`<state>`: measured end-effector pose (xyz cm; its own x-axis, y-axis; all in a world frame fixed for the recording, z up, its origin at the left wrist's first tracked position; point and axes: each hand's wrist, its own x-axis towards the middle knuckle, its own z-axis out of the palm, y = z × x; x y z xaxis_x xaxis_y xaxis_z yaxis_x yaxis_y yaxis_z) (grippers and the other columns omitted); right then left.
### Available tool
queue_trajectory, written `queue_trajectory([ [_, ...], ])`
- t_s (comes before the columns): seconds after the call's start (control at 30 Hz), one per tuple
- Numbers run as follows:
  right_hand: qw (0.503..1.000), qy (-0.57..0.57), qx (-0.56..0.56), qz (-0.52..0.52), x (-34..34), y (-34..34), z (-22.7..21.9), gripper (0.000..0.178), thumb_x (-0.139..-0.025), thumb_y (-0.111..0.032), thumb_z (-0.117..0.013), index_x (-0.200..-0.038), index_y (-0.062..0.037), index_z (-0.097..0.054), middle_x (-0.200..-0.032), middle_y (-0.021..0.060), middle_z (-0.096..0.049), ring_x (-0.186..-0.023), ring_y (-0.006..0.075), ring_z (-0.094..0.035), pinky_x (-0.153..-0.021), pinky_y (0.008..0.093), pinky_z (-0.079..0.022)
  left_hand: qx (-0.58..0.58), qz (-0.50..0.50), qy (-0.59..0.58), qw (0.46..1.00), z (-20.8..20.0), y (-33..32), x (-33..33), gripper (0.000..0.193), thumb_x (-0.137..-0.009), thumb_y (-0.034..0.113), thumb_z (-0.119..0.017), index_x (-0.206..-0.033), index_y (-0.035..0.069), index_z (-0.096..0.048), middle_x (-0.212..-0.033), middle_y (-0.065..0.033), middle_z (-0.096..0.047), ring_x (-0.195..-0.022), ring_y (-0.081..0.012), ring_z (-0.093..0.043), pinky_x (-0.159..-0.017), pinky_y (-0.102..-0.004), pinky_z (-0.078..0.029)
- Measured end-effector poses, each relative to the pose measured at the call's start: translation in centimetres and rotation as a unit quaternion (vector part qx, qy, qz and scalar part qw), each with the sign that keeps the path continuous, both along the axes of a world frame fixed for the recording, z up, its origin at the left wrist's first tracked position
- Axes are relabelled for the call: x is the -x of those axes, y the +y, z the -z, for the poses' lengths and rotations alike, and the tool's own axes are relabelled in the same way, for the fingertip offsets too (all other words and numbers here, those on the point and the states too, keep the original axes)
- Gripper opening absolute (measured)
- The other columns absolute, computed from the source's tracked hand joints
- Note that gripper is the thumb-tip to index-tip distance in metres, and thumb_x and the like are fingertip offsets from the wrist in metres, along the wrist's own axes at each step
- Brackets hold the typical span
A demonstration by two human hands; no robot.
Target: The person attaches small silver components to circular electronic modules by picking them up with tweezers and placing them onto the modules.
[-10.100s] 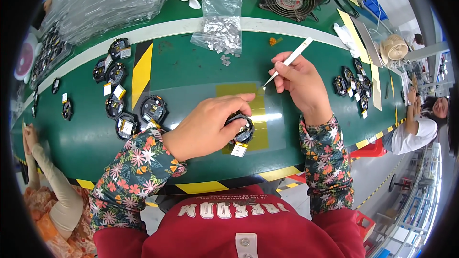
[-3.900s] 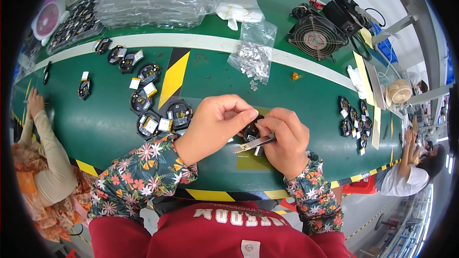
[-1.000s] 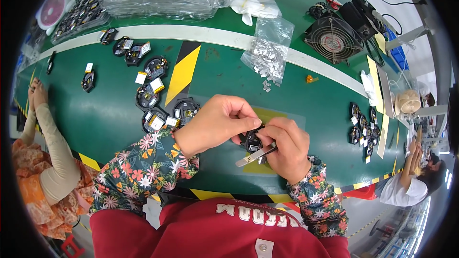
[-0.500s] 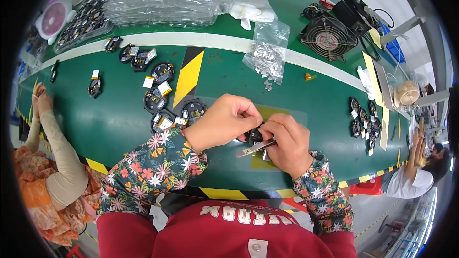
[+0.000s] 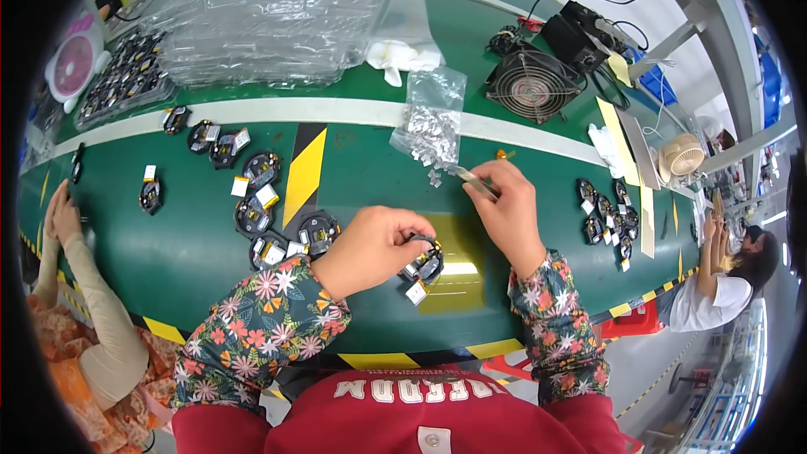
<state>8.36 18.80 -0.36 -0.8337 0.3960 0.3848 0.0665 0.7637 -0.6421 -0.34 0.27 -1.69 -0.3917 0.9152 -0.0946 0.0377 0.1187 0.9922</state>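
My left hand (image 5: 370, 250) grips a round black electronic housing (image 5: 430, 265) by its edge, low over the bench. A small white battery (image 5: 416, 292) hangs out at the housing's near side. In my right hand (image 5: 510, 212) are metal tweezers (image 5: 479, 184), held between thumb and fingers. Their tips point left and away, close to a few loose grey pieces (image 5: 435, 177). Just beyond lies a clear plastic bag (image 5: 443, 88) with many small grey-white pieces (image 5: 430, 130) at its mouth. A translucent yellow sheet (image 5: 458, 290) lies beneath, to the right of the housing.
Several similar housings (image 5: 253, 214) lie to my left, and another cluster (image 5: 607, 217) sits at the right. Clear plastic trays (image 5: 261, 25) are stacked at the back left. A metal fan (image 5: 534, 84) stands at the back right. Co-workers sit on both sides.
My right hand has moved away from the housing, up and right with the tweezers, toward the small pieces. The left hand keeps the housing, which now shows more fully. The view has shifted a little.
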Motion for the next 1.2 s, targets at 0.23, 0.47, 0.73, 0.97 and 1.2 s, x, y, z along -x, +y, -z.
queue_trajectory([
  [0.23,0.998,-0.029,-0.057,0.009,1.8,0.6,1.6,0.013,-0.069,-0.006,-0.068,-0.079,-0.0017,-0.061,-0.074,0.009,-0.057,-0.06,0.0209,-0.054,-0.054,0.0301,-0.043,-0.002,-0.027,-0.068,0.997,0.1,0.1,-0.1,0.02,-0.082,0.002,-0.058,-0.102,-0.001,-0.058,-0.08,-0.0031,-0.063,-0.065,-0.0026,-0.057,-0.049,-0.0169,-0.045],
  [0.47,0.995,-0.091,-0.044,0.01,2.2,0.8,1.2,0.011,-0.07,-0.008,-0.066,-0.076,-0.0008,-0.06,-0.073,0.01,-0.057,-0.06,0.0225,-0.054,-0.055,0.0305,-0.043,-0.034,-0.048,-0.114,0.992,-0.4,0.2,-0.1,0.021,-0.082,-0.005,-0.054,-0.103,-0.004,-0.057,-0.085,-0.0034,-0.062,-0.074,-0.0049,-0.059,-0.063,-0.0178,-0.048],
  [0.73,0.955,-0.077,0.271,-0.096,-0.3,-2.3,-0.6,0.008,-0.077,0.001,-0.06,-0.084,0.0024,-0.056,-0.074,-0.0012,-0.058,-0.067,0.0028,-0.051,-0.059,0.0166,-0.041,-0.041,-0.118,-0.097,0.987,-0.1,0.1,0.2,0.016,-0.08,-0.003,-0.056,-0.096,-0.002,-0.057,-0.081,-0.0009,-0.061,-0.066,-0.0017,-0.056,-0.05,-0.0152,-0.042],
  [0.97,0.963,-0.064,0.235,-0.118,-0.9,-3.8,-1.0,0.008,-0.076,0.003,-0.06,-0.084,0.0035,-0.057,-0.083,0.002,-0.058,-0.072,0.0048,-0.052,-0.064,0.0174,-0.043,-0.033,-0.129,-0.085,0.988,-0.7,0.0,-0.4,0.016,-0.079,-0.003,-0.055,-0.095,-0.002,-0.056,-0.08,-0.0006,-0.061,-0.062,-0.0011,-0.054,-0.048,-0.0158,-0.041],
  [1.2,0.953,-0.024,0.265,-0.146,-0.9,-4.0,-0.5,0.007,-0.075,0.005,-0.059,-0.082,0.004,-0.058,-0.092,0.0047,-0.054,-0.073,0.0065,-0.051,-0.065,0.0186,-0.043,-0.047,-0.125,-0.077,0.988,-0.6,0.2,-0.4,0.016,-0.079,-0.003,-0.055,-0.095,-0.001,-0.056,-0.08,-0.0003,-0.06,-0.062,-0.0007,-0.053,-0.048,-0.0157,-0.041],
])
